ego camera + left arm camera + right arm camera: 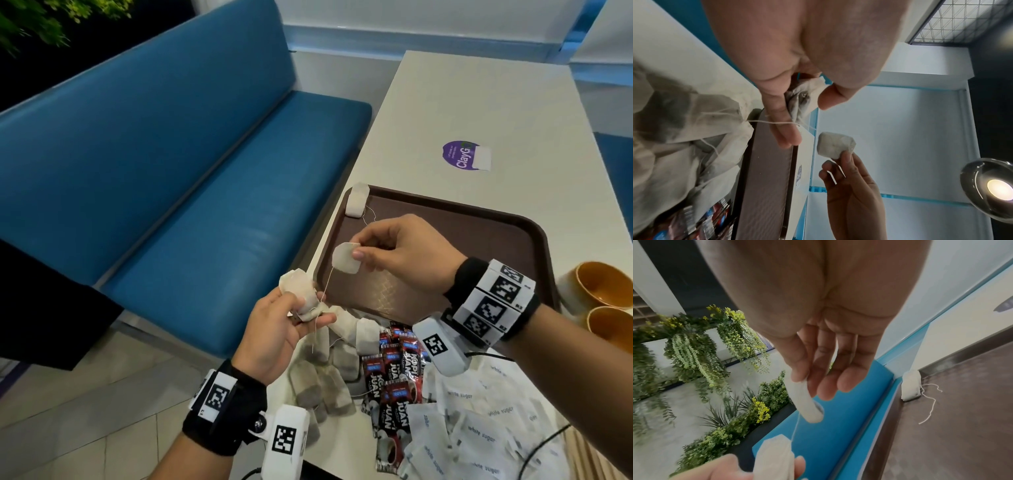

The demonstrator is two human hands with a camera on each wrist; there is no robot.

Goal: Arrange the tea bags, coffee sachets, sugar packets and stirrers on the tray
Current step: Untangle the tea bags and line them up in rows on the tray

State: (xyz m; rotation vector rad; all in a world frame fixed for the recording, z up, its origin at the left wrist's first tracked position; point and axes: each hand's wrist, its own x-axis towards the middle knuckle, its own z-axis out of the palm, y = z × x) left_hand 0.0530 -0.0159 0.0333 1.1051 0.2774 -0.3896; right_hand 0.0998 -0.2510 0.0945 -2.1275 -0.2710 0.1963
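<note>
The right hand (404,257) pinches a single tea bag (346,257) between thumb and forefinger at the bag's edge, holding it in the air above the near left part of the brown tray (479,233); its other fingers hang loose below the pinch. From that bag a thin string (327,284) runs down and toward the left hand (277,329), whose fingers curl around a small bunch of tea bags (299,294), so the two grips appear joined by thread. One more placed tea bag (357,200) lies beyond the right-hand pinch, at the tray's far left corner. Below and behind the left grip sit the loose pile of tea bags (329,370), the coffee sachets (394,377) and the white sugar packets (479,428) on the table (479,102). The bags look very light, soft and papery, easy to tear, and the strings are likely to snag, so a gentle pinch at a sealed edge, with slack teased free rather than tugged, seems safest
</note>
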